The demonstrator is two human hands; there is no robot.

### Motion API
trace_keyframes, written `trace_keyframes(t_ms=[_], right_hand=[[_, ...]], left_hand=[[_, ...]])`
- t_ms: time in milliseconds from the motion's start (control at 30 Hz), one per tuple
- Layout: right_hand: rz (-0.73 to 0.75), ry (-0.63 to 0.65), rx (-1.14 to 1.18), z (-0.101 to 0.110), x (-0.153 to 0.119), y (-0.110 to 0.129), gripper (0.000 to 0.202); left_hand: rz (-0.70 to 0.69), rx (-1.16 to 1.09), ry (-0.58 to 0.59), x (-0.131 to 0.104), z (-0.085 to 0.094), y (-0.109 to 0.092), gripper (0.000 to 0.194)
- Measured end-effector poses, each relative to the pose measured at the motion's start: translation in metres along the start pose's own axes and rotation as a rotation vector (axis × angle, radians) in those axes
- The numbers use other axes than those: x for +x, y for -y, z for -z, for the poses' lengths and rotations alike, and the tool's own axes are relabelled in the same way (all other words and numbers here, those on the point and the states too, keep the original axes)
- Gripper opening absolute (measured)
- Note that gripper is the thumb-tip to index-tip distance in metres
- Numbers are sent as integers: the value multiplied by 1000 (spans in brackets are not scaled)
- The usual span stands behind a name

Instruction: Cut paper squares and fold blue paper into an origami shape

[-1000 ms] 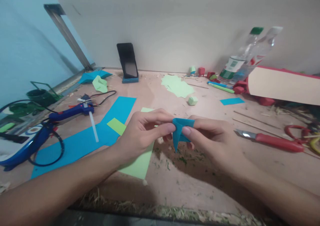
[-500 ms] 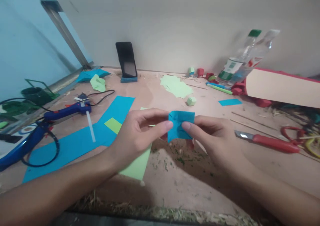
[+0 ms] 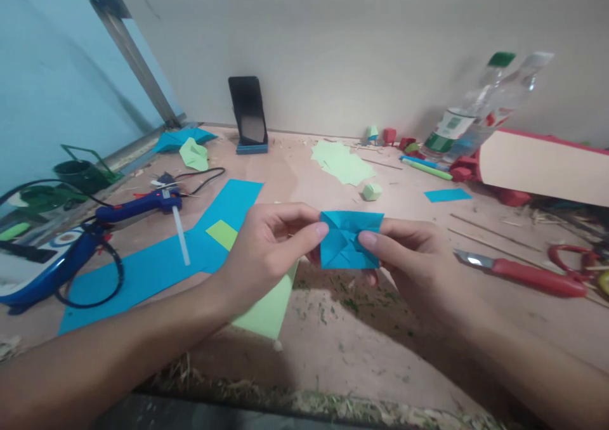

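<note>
A small creased piece of blue paper (image 3: 343, 243) is held up between both hands, above the table. My left hand (image 3: 280, 246) pinches its left edge, thumb on the near face. On the right edge, my right hand (image 3: 409, 249) grips it with the thumb pressed on the front; the fingers behind are partly hidden. Fold lines run from the corners toward the middle of the paper. Under my left forearm lie a light green sheet (image 3: 266, 309) and long blue paper strips (image 3: 143, 268). A small folded green paper piece (image 3: 372, 192) sits just beyond the hands.
At left lies a blue glue gun (image 3: 137, 207) with a glue stick and cable. A phone (image 3: 248, 110) stands at the back. On the right are a red utility knife (image 3: 537, 278), thin sticks (image 3: 495, 232), a blue paper strip (image 3: 447, 195), pens (image 3: 425, 167) and plastic bottles (image 3: 451, 129).
The blue paper, curled before, is now flatter and spread wider, showing its creases. My right hand has shifted slightly right. The whole view has shifted a little.
</note>
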State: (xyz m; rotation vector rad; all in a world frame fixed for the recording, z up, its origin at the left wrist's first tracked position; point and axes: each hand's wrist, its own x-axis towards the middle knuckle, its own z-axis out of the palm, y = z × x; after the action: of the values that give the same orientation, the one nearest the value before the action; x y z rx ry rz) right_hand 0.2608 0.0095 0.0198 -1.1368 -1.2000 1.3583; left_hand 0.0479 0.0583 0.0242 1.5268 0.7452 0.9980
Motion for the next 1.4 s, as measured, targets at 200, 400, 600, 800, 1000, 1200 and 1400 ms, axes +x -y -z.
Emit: trace_keyframes(t_ms=[200, 400, 600, 800, 1000, 1200, 1400], right_hand=[[-9, 45, -61, -1, 2, 3, 24], [-29, 27, 39, 1, 5, 1, 20], [-119, -98, 116, 0, 7, 5, 30], [-58, -67, 44, 0, 6, 3, 30], [32, 6, -10, 2, 6, 0, 31], [-17, 20, -69, 0, 6, 6, 18], [-48, -49, -115, -1, 8, 4, 22]], left_hand=[[38, 2, 20, 5, -1, -4, 18], [125, -95, 62, 9, 1, -1, 17], [235, -157, 220, 6, 1, 2, 13], [214, -143, 223, 3, -2, 3, 12], [216, -215, 64, 8, -4, 1, 18], [208, -178, 14, 9, -4, 0, 20], [196, -115, 66, 9, -1, 1, 19]])
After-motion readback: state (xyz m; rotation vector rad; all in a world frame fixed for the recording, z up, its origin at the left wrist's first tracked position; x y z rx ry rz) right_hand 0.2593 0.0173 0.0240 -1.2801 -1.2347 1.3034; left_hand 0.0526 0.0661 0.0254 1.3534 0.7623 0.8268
